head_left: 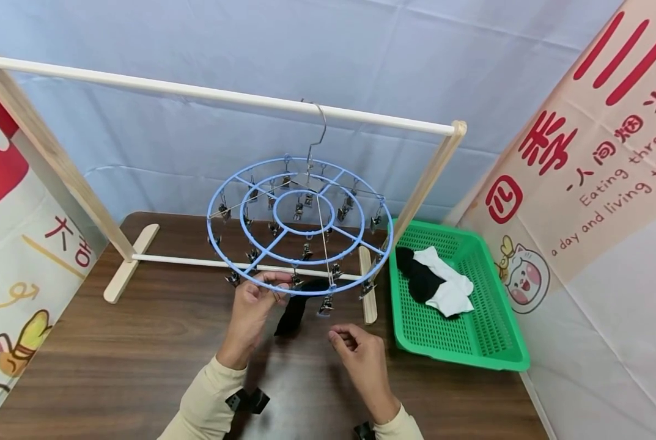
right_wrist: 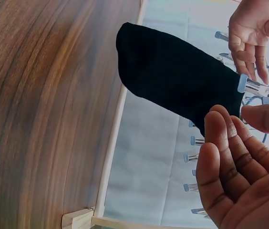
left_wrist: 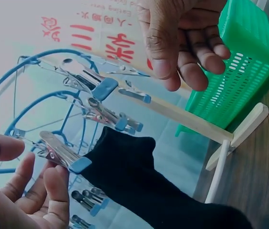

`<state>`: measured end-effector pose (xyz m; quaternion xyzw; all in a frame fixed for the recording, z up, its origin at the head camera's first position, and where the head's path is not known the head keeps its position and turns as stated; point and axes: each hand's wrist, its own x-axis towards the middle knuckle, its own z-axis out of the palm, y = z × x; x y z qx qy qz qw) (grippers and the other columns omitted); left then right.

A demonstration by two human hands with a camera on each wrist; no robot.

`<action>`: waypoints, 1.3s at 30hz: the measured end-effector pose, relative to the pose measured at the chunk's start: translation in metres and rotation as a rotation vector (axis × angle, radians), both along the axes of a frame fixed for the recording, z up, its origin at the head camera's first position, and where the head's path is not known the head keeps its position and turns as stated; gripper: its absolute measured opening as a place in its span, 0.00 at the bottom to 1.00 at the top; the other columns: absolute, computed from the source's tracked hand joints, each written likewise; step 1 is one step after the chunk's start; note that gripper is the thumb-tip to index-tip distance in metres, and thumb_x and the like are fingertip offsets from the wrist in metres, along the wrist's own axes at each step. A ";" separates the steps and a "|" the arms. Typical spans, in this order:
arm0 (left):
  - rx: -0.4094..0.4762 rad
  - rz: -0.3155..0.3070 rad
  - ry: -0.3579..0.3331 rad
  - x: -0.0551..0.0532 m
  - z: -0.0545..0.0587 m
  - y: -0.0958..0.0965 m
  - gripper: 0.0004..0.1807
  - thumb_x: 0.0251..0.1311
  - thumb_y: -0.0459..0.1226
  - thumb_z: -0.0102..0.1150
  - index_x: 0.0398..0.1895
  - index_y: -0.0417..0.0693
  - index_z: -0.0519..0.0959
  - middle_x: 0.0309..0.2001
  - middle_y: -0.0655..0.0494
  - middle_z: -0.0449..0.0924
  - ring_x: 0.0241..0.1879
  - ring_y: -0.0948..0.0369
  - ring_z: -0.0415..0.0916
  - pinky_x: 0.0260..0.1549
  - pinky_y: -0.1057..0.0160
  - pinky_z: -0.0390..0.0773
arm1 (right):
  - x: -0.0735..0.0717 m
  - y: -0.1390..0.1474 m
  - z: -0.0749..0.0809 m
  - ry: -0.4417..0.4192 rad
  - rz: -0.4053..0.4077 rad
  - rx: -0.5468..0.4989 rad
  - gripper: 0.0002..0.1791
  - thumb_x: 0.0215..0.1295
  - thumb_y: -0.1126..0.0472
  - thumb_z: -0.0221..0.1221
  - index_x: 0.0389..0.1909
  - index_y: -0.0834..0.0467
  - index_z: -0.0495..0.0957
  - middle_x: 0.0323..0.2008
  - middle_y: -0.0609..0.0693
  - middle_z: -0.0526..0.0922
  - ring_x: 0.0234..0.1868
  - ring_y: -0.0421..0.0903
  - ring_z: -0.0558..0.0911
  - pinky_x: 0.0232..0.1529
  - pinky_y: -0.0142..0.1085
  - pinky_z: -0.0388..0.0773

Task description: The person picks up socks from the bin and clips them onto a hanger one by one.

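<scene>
Both hands are relaxed: the left hand [head_left: 250, 305], fingers loosely bent and thumb apart, is right beside a silver metal clip with blue tips [left_wrist: 67, 153], while the right hand [head_left: 363, 360], softly curled, holds nothing. Clamped near one end by that clip, a black fabric sock [head_left: 291, 315] hangs between them, so probably no finger need bear it. A round, pale-blue ring hanger [head_left: 300, 233] carries the clip, hooked over the white bar [head_left: 217, 95] of a pale wooden stand [head_left: 58, 159], apparently to raise it above the brown wood-grain bench [head_left: 113, 354].
</scene>
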<state>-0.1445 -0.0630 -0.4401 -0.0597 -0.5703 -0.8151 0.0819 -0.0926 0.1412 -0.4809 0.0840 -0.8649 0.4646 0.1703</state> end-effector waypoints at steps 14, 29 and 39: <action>0.048 0.088 0.059 0.002 0.001 -0.003 0.08 0.57 0.19 0.56 0.39 0.17 0.75 0.33 0.54 0.84 0.30 0.65 0.79 0.25 0.70 0.75 | 0.000 0.006 0.000 -0.040 -0.016 -0.022 0.05 0.59 0.62 0.67 0.29 0.60 0.85 0.23 0.42 0.84 0.22 0.33 0.80 0.22 0.28 0.77; 0.020 0.052 -0.032 0.013 0.001 -0.004 0.07 0.61 0.22 0.53 0.33 0.35 0.82 0.29 0.51 0.85 0.25 0.62 0.80 0.23 0.68 0.74 | 0.003 0.005 0.005 -0.074 -0.036 -0.008 0.02 0.60 0.63 0.66 0.29 0.55 0.85 0.23 0.39 0.84 0.22 0.33 0.79 0.23 0.29 0.77; 0.179 -0.193 -0.111 0.019 0.001 -0.005 0.12 0.65 0.25 0.47 0.32 0.43 0.80 0.28 0.55 0.84 0.25 0.63 0.78 0.23 0.70 0.73 | 0.006 0.007 0.008 -0.070 -0.041 -0.002 0.03 0.61 0.63 0.65 0.29 0.54 0.85 0.23 0.38 0.83 0.22 0.33 0.78 0.22 0.29 0.75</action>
